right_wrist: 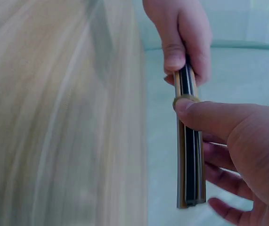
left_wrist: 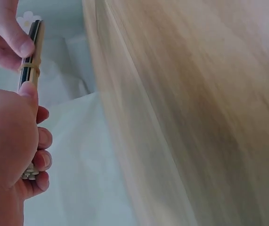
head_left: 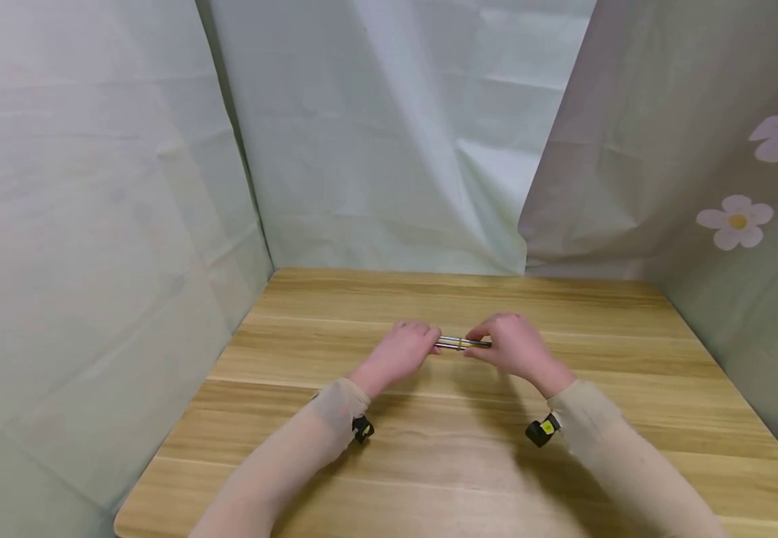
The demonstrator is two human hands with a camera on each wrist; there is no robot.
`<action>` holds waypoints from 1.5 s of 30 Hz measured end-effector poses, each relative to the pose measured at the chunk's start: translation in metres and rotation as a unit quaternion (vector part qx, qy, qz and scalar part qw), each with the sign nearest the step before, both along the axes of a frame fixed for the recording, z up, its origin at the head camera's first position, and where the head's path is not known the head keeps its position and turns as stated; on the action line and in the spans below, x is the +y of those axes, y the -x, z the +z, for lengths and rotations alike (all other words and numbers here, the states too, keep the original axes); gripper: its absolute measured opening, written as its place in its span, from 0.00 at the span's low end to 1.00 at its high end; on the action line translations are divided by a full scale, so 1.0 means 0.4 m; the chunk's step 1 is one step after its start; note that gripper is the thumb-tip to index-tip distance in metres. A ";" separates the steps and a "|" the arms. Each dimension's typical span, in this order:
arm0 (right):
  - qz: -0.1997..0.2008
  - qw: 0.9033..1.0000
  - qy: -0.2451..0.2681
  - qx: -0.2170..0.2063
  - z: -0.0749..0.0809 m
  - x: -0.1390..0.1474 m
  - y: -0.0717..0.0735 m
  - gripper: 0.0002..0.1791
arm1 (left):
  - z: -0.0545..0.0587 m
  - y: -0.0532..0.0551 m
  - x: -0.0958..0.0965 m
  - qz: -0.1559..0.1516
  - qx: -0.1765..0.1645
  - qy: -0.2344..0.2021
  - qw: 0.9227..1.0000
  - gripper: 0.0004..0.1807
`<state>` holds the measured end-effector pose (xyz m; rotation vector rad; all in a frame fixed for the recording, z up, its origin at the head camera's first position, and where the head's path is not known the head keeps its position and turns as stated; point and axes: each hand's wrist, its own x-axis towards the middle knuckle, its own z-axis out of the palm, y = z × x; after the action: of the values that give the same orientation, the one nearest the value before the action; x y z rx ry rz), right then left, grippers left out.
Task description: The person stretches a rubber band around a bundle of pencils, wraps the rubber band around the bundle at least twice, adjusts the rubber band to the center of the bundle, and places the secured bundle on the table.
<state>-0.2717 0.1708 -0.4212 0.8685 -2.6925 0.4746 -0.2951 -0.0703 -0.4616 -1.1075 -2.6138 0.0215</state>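
A bundle of slim dark, silvery and tan sticks [right_wrist: 191, 160] is held between the two hands above the wooden table. A yellowish rubber band [left_wrist: 29, 67] goes around the bundle. My left hand [head_left: 407, 350] wraps its fingers around one end; several pale, rounded tips [left_wrist: 29, 173] poke out below its palm in the left wrist view. My right hand [head_left: 511, 345] pinches the bundle, thumb [right_wrist: 187, 107] lying on the band and the other fingers behind. In the right wrist view the flat-cut dark ends stick out past this hand. What kind of sticks they are is unclear.
The light wooden table [head_left: 429, 478] stretches under both forearms. Pale cloth sheets [head_left: 389, 149] hang behind and at the sides, the right one printed with white flowers [head_left: 735, 223]. A small black camera [head_left: 542, 431] sits on the right wrist, another [head_left: 362, 430] on the left.
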 end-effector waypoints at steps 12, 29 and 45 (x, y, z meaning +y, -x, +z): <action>0.042 0.999 0.002 0.022 -0.016 -0.016 0.005 0.12 | -0.003 -0.007 -0.002 -0.021 0.014 0.005 1.000 0.13; 0.018 1.000 0.014 0.001 -0.008 -0.019 0.007 0.11 | 0.017 -0.009 0.001 -0.011 0.011 -0.003 1.000 0.12; 0.045 0.998 0.019 0.036 -0.038 -0.022 0.016 0.09 | 0.009 -0.009 -0.008 -0.022 0.045 0.022 0.999 0.12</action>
<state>-0.2779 0.1622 -0.4365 0.9801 -2.5787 0.5031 -0.2917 -0.0734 -0.4582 -1.1503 -2.5213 0.1176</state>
